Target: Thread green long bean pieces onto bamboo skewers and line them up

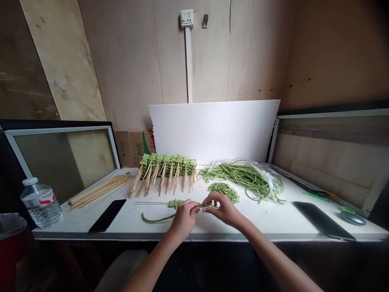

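Uncut beans (240, 176) remain beyond the right hand (223, 207), loaded skewers (170, 162) stack beyond the left hand (186, 215), bare sticks (100, 190) farther left, cut pieces (225, 191) ahead, one apparently part-loaded skewer (175, 203) beside the left, both hands pinching one bean (156, 221).

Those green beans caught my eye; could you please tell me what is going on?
A person's left hand and right hand are close together at a partly filled skewer and a long bean; their exact grips are unclear. Filled skewers are stacked behind, short bean pieces and whole beans farther right.
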Available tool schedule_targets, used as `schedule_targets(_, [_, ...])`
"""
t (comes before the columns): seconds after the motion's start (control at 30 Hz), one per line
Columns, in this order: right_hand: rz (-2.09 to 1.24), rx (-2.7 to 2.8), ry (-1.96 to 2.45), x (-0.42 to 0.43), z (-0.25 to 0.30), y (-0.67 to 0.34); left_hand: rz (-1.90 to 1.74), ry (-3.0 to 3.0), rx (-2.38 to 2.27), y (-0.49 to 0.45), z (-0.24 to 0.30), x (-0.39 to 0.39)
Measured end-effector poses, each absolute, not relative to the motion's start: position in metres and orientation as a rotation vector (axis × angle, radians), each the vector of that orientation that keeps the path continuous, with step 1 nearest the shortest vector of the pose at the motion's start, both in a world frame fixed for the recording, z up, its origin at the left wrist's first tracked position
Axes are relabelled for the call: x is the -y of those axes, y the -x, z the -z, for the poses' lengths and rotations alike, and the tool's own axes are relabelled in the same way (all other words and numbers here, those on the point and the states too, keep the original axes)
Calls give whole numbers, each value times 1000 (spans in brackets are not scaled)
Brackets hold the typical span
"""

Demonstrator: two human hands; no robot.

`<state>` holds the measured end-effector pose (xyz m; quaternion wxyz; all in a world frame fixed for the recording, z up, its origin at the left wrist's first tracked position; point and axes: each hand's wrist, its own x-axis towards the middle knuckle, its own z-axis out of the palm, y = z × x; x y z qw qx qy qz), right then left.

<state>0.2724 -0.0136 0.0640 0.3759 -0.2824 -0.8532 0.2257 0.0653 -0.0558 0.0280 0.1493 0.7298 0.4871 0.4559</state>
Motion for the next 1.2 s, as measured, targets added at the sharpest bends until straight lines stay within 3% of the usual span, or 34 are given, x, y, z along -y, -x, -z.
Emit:
schedule_targets(0.27, [-539, 2226, 715, 19, -66, -270, -1233, -2279, -1420, -69, -33, 65])
schedule_targets(0.63, [-909, 2209, 546, 20, -70, -273, -1287, -2310, -1160, -61, -36, 59])
schedule_targets(0.87, [-343, 2232, 883, -15, -53, -293, -1358, -2192, -1246, -52, -39, 54])
schedule_targets(1.2, [-274, 2244, 1188, -35, -29, -311, -1341, -2149, -1321, -48, -35, 51])
